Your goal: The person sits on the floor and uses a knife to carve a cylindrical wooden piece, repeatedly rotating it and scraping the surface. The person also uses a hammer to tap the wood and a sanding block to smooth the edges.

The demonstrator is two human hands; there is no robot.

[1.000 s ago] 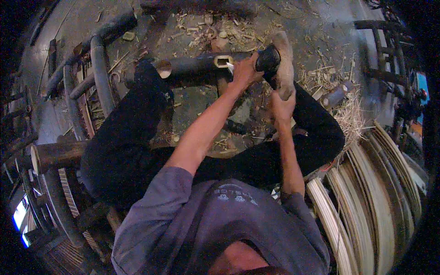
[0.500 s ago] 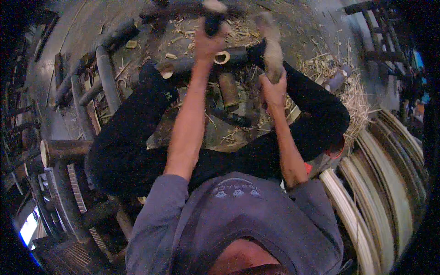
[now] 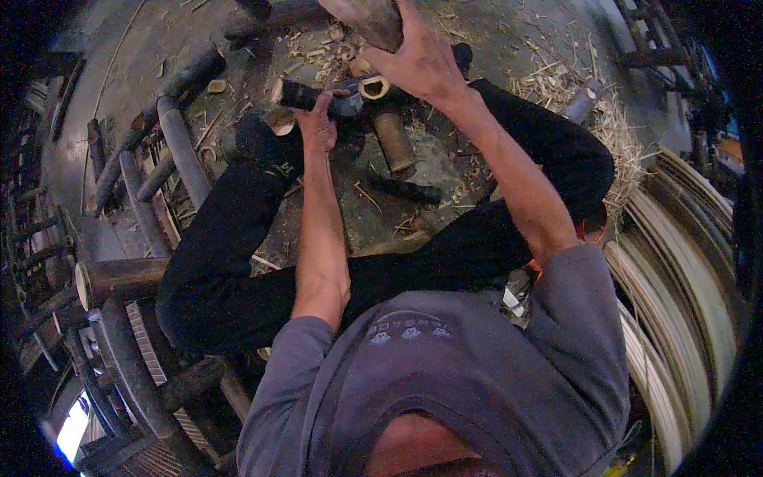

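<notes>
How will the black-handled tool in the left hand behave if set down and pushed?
The black-handled tool would probably roll, since its handle looks round. It should feel stiff: the handle appears thick and straight. Balance is harder to judge, because its far end is unclear.

Bent pale strips [image 3: 690,278] lie near straw [image 3: 613,171], with dark frames [image 3: 182,143] at left.

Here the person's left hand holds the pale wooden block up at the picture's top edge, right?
Wrong hand: the head view shows the right hand holding the pale wooden block up at the top edge. The left hand is lower, on the dark cylindrical piece.
</notes>
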